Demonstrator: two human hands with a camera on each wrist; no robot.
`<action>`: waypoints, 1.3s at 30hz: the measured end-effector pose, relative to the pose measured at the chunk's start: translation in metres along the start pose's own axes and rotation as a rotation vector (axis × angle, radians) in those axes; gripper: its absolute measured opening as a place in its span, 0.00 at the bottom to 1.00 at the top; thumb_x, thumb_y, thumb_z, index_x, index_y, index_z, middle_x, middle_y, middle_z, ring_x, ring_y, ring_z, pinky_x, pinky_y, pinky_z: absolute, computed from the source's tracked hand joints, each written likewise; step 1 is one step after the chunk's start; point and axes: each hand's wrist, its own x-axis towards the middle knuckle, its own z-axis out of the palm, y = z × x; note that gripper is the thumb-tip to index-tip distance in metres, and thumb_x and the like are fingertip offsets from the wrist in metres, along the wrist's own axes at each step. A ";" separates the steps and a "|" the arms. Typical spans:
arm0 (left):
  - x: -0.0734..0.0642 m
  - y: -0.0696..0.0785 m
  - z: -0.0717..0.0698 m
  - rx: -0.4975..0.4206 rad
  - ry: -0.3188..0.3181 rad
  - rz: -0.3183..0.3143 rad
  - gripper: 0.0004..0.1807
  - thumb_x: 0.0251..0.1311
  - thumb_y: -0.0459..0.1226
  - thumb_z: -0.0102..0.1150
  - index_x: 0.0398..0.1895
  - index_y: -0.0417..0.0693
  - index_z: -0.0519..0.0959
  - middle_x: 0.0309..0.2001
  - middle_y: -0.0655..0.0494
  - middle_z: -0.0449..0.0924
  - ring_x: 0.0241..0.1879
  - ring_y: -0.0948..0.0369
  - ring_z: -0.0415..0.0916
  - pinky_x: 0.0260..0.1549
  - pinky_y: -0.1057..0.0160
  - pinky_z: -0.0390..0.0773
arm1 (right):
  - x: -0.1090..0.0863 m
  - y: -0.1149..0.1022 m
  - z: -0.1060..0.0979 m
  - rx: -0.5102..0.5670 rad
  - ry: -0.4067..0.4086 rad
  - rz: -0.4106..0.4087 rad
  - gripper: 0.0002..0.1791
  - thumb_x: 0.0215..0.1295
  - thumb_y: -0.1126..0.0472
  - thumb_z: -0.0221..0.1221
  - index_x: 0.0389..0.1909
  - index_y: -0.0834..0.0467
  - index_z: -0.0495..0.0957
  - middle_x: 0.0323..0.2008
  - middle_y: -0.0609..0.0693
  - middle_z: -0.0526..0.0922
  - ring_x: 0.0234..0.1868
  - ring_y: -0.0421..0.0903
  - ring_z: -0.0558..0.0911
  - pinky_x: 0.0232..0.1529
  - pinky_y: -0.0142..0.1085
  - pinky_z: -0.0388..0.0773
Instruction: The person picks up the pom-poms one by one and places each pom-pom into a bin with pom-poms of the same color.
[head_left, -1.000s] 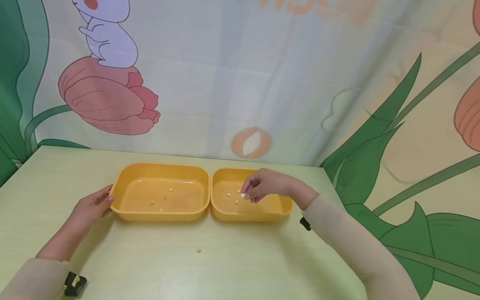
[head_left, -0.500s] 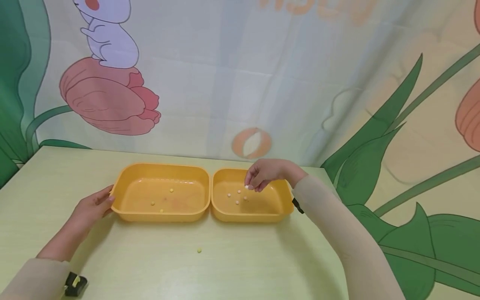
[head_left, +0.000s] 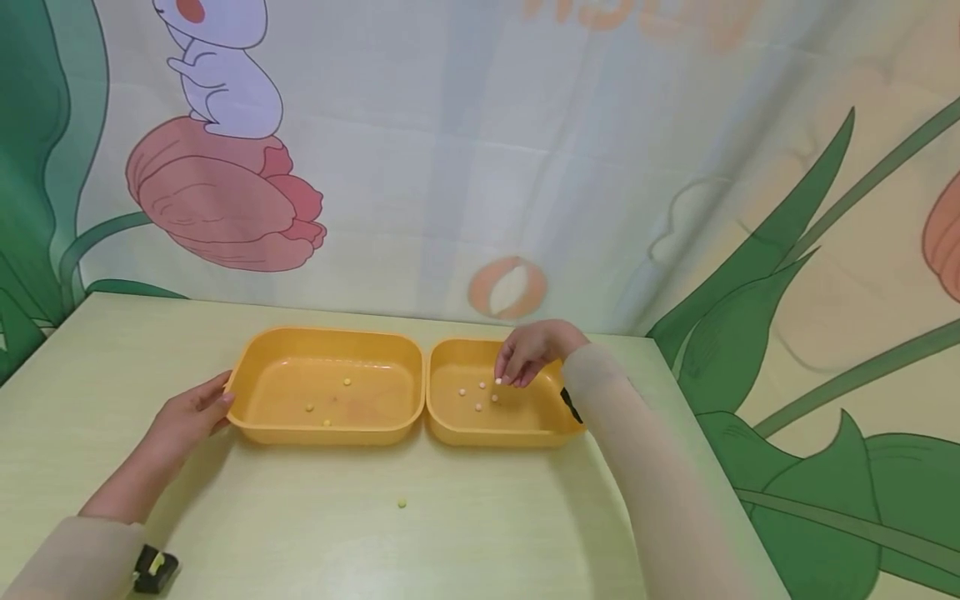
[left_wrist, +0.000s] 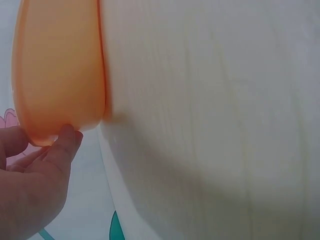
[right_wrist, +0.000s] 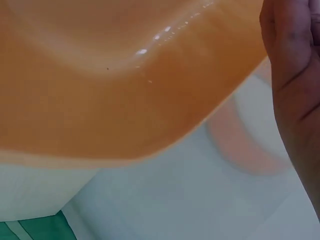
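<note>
In the head view my left hand [head_left: 185, 418] holds the left end of the larger yellow tray [head_left: 330, 436]. In the left wrist view, its thumb is by the rim and its fingers touch the outer wall. My right hand [head_left: 534, 350] is over the smaller yellow tray [head_left: 491, 437], pinching a tiny white pellet [head_left: 498, 381] at its fingertips. Below it several white pellets [head_left: 478, 407] lie on that tray's floor. The right wrist view shows this hand only at the edge, fingertips out of sight.
The larger tray holds three small yellow pellets [head_left: 309, 408]. Another yellow pellet [head_left: 402, 502] lies on the pale table [head_left: 480, 533] in front. The trays stand end to end, seemingly touching. Behind the table hangs a printed cloth [head_left: 390, 167].
My right hand has moved slightly up and to the right, then dipped a little. One more white pellet shows on the smaller tray's floor. The left hand keeps its place.
</note>
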 end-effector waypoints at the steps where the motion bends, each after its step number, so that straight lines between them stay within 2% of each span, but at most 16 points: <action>1: 0.000 0.000 0.000 -0.002 -0.001 -0.001 0.34 0.83 0.45 0.32 0.80 0.33 0.41 0.78 0.25 0.47 0.75 0.34 0.57 0.60 0.62 0.78 | 0.003 0.002 0.000 0.006 0.002 0.008 0.05 0.72 0.69 0.59 0.37 0.59 0.82 0.27 0.44 0.83 0.26 0.36 0.80 0.34 0.24 0.85; 13: -0.001 0.002 0.001 0.002 -0.001 -0.012 0.35 0.83 0.46 0.32 0.80 0.33 0.41 0.78 0.25 0.46 0.75 0.33 0.57 0.62 0.56 0.74 | 0.023 0.018 0.003 -0.052 0.052 0.149 0.02 0.69 0.67 0.63 0.39 0.60 0.84 0.26 0.45 0.83 0.27 0.37 0.79 0.34 0.23 0.84; 17: -0.001 0.003 0.001 0.003 -0.002 -0.017 0.35 0.83 0.46 0.32 0.81 0.33 0.40 0.78 0.25 0.46 0.76 0.33 0.56 0.63 0.54 0.72 | 0.027 0.025 0.002 -0.071 0.053 0.175 0.02 0.68 0.67 0.64 0.37 0.59 0.85 0.25 0.44 0.83 0.26 0.37 0.80 0.33 0.23 0.83; 22: 0.000 0.001 0.001 0.004 0.000 -0.013 0.35 0.83 0.46 0.32 0.80 0.33 0.41 0.78 0.25 0.46 0.76 0.33 0.56 0.63 0.55 0.73 | 0.031 0.032 0.001 -0.039 0.037 0.218 0.04 0.68 0.68 0.63 0.34 0.59 0.85 0.23 0.44 0.84 0.25 0.37 0.80 0.32 0.23 0.83; 31: 0.001 0.000 0.001 0.002 0.000 -0.019 0.35 0.83 0.46 0.32 0.80 0.33 0.41 0.78 0.25 0.46 0.76 0.32 0.55 0.63 0.54 0.72 | 0.030 0.026 0.002 -0.059 0.008 0.301 0.02 0.67 0.68 0.65 0.37 0.60 0.86 0.23 0.45 0.85 0.25 0.37 0.80 0.32 0.24 0.82; 39: -0.001 0.001 0.000 0.006 -0.001 -0.015 0.35 0.83 0.46 0.32 0.80 0.33 0.40 0.78 0.24 0.46 0.76 0.32 0.56 0.63 0.54 0.72 | 0.032 0.021 0.001 -0.194 -0.037 0.306 0.03 0.68 0.67 0.64 0.35 0.57 0.85 0.25 0.43 0.84 0.28 0.36 0.79 0.35 0.24 0.80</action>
